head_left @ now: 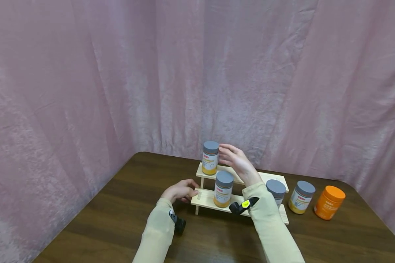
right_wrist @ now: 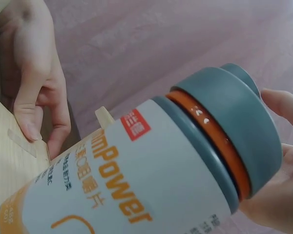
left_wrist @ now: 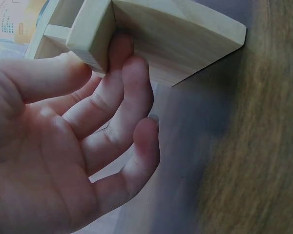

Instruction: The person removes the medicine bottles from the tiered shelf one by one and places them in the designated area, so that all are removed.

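Observation:
A two-tier wooden rack stands on the table. My left hand pinches the left end of its lower board, the thumb on one face and fingers curled against the other. On the upper tier's left end is a grey-lidded supplement jar. My right hand is at that jar's right side, fingers extended, a fingertip at the lid; contact is hard to tell. A second grey-lidded jar stands on the lower tier and fills much of the right wrist view. Another jar is partly hidden behind my right sleeve.
Right of the rack, a grey-lidded jar and an orange jar stand on the dark wooden table. A pink curtain hangs behind the table. My right forearm crosses in front of the rack's right part.

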`<state>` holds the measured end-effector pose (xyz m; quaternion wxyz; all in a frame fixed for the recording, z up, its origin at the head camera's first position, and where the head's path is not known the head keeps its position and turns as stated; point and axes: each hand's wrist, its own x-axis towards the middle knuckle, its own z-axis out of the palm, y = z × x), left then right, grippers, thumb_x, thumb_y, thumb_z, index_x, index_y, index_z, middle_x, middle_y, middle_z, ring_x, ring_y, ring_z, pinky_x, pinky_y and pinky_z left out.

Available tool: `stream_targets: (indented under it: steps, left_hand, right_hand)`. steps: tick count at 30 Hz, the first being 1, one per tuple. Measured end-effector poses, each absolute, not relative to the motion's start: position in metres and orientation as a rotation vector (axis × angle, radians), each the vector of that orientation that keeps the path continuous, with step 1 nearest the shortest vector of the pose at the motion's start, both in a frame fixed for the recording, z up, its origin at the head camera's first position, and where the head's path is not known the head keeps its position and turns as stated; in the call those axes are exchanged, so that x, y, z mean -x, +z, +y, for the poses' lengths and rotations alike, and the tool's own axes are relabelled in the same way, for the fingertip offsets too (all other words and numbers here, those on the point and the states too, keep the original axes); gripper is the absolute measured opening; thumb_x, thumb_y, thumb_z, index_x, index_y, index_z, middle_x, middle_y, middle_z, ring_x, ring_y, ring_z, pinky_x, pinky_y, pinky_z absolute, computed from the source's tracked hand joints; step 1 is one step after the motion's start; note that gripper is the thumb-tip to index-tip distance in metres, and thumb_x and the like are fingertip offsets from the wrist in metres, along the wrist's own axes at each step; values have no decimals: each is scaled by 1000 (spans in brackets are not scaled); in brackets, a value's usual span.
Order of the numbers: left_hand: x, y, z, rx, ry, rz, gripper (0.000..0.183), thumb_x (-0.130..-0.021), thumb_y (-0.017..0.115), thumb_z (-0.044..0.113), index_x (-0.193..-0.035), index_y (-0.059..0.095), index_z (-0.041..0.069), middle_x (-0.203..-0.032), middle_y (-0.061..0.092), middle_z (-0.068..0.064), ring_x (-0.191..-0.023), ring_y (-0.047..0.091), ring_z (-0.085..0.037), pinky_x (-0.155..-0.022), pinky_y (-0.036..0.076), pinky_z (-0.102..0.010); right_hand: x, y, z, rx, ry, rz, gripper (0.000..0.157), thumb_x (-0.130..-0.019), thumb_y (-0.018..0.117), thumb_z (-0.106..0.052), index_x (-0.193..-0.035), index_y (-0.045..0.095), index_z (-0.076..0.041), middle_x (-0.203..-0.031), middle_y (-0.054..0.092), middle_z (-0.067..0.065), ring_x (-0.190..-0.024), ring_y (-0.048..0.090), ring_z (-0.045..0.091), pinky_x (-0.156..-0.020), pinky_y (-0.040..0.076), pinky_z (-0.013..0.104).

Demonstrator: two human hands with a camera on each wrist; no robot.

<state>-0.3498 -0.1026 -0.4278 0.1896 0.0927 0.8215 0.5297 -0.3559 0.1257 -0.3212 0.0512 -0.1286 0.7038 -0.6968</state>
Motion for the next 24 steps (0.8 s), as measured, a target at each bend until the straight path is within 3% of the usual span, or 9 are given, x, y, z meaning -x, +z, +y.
stream_targets:
  steps: [3, 8, 19, 24]
  left_hand:
    - [349, -428, -102, -266, 1484, 2315, 29, -90, 62, 13, -117, 56, 3, -80, 60, -4, -67, 59, -16, -63, 50, -30]
    - [348, -428, -102, -273, 1474, 2326, 30, -90, 62, 14, -118, 56, 3, -83, 63, -6, -69, 60, -16, -64, 51, -30]
    - [348, -427, -103, -254, 1473, 2322, 30, -91, 62, 14, -118, 56, 4, -82, 63, -5, -68, 60, -15, -63, 50, -30]
    - [347, -427, -102, -251, 1469, 2318, 30, -91, 62, 15, -118, 56, 4, -83, 63, -5, -68, 60, -16, -64, 50, -30]
  right_hand:
    - [355, -320, 123, 429, -2072, 2176, 70, -92, 64, -37, -145, 36, -1, -144, 43, 20, -127, 50, 27, -107, 41, 43]
    - [359, -320, 117, 390, -2013, 2202, 68, -94, 62, -25, -149, 28, -3, -150, 36, 21, -140, 36, 36, -113, 33, 48]
    - [355, -317, 106, 416, -1843, 2336, 67, -89, 67, -16, -145, 32, -8, -144, 46, 20, -134, 43, 34, -112, 32, 50]
    - [355, -317, 102, 464, -1726, 2433, 65, -90, 66, -13, -144, 30, -4, -141, 48, 24, -131, 47, 38, -110, 35, 50]
